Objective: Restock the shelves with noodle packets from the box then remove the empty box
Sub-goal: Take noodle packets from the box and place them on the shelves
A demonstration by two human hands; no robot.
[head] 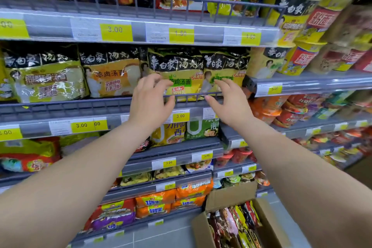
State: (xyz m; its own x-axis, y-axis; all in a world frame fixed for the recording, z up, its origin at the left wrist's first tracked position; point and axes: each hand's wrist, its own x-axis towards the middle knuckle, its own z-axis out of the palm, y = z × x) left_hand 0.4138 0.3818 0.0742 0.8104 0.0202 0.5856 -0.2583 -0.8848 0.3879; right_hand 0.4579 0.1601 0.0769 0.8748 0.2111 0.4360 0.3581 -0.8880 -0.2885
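Observation:
Two yellow-green noodle packets with black tops stand side by side behind the rail of the middle shelf (60,106): one (177,70) on the left and one (225,66) on the right. My left hand (150,102) reaches up to the left packet, its fingers loosely curved against the front. My right hand (227,100) lies with spread fingers against the right packet, thumb near the rail. Neither hand grips anything. The open cardboard box (227,197) sits on the floor at the lower right, with several packets (237,225) standing inside.
More yellow noodle packets (48,78) fill the same shelf to the left. Cup noodles (298,20) crowd the shelves on the right. Lower shelves hold orange and purple packets (155,203). Yellow price tags (114,30) line the shelf edges. Grey floor (165,235) shows beside the box.

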